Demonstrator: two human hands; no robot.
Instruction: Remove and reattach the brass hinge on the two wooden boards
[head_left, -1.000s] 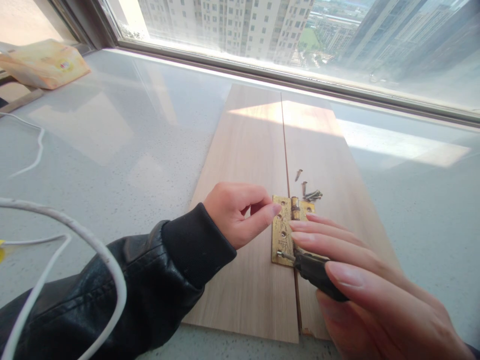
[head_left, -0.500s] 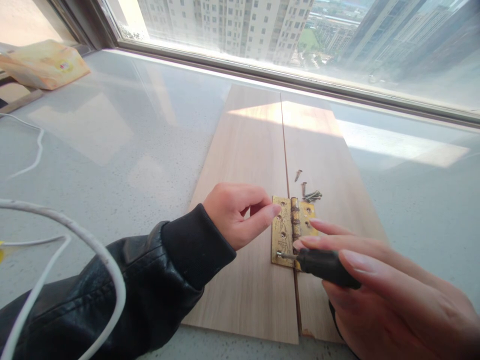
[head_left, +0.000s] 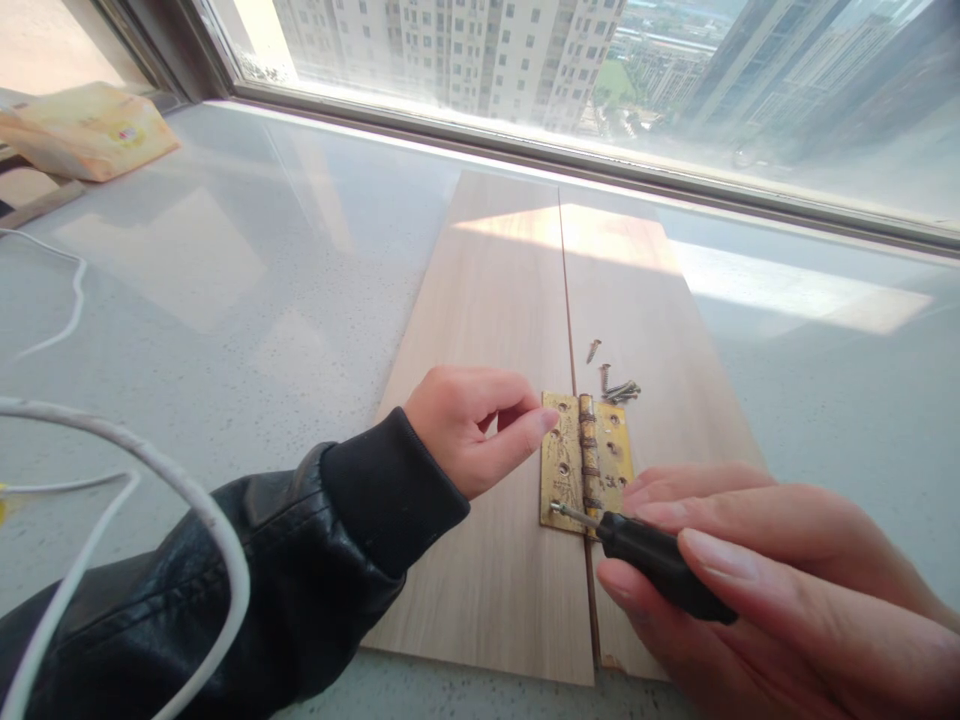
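A brass hinge [head_left: 568, 440] lies unfolded across the seam between two pale wooden boards [head_left: 487, 570]. My left hand [head_left: 484, 425] has its fingers curled in, with the thumb tip pressing on the upper part of the hinge's left leaf. In my right hand [head_left: 780, 570] is a black-handled screwdriver [head_left: 660, 560], held between thumb and fingers. Its tip meets a screw [head_left: 556, 508] standing in the lowest hole of the left leaf. The other visible holes hold no screws.
Several loose screws [head_left: 621, 391] lie on the right board just above the hinge. A white cable [head_left: 217, 540] loops over my left sleeve. At the far left sits a yellowish packet [head_left: 94, 130], and a window frame [head_left: 450, 150] runs along the back of the speckled white surface.
My right fingers have opened and shifted back along the screwdriver handle, whose rear end has swung down and right, uncovering more of the right leaf. My left hand has stayed put.
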